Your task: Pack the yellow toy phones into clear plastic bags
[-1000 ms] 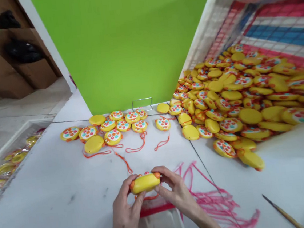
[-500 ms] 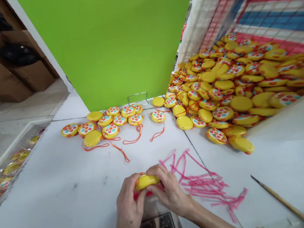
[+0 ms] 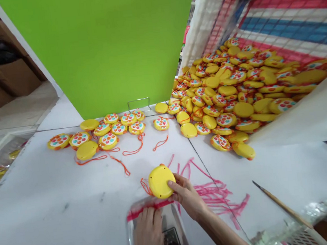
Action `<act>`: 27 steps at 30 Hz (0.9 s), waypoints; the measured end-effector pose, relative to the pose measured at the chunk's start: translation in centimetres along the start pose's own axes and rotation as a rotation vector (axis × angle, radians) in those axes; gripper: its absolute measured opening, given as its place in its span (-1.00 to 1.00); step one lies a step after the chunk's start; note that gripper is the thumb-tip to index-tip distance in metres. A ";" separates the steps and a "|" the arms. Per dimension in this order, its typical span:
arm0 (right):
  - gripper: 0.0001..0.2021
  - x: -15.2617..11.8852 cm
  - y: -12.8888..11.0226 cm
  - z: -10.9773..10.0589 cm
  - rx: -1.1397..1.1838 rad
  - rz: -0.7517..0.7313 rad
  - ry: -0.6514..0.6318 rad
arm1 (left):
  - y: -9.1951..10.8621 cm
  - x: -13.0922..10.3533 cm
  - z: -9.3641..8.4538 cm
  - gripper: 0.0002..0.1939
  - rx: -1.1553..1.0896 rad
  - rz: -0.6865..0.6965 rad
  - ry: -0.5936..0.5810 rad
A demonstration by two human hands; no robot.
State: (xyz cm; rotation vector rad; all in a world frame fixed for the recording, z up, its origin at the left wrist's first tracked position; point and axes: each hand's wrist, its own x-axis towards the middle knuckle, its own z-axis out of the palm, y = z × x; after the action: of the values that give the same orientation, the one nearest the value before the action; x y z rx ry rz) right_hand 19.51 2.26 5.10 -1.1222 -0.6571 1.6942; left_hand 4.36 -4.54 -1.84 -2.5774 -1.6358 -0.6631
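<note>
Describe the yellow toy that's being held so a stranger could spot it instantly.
Start at the green board and come straight toward the camera across the white table. The yellow toy sits at the right hand fingertips, plain back up, alone, apart from the row and the heap.

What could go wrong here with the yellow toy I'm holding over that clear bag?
The orange cord dangling beside the yellow toy in the right hand might catch on the red-edged bag mouth that the left hand presses flat. The right hand's grip is only at the toy's rim, so it could slip. The heap of toys spilling from the tilted basket might slide further across the table.
</note>
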 end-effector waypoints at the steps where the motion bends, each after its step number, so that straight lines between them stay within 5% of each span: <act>1: -0.61 -0.3 0.2 -0.2 -0.007 0.008 0.010 | 0.0 0.1 -0.2 -0.73 -0.027 0.001 -0.037; 15: -0.58 -3.0 0.2 -1.8 -0.142 0.063 0.091 | 1.2 -0.2 -1.5 -0.79 -0.037 -0.010 -0.067; 19: -0.62 -4.5 -0.2 -3.1 -0.328 0.083 0.011 | 0.5 -0.6 -1.6 -0.88 -0.133 -0.106 -0.048; 22: -0.53 -5.5 -0.3 -4.3 -0.472 0.107 -0.038 | -0.4 -1.2 -1.6 -0.66 -0.242 -0.165 0.014; 27: -0.55 -6.7 -1.1 -4.5 -0.529 0.223 -0.273 | -0.6 -0.9 -2.4 -0.70 -0.297 -0.045 -0.038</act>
State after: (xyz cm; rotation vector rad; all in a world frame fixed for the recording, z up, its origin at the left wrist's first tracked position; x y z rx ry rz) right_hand 24.73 -3.77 6.59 -1.3755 -1.2439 1.9432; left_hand 2.68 -5.56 -0.12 -2.7728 -1.7299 -0.9319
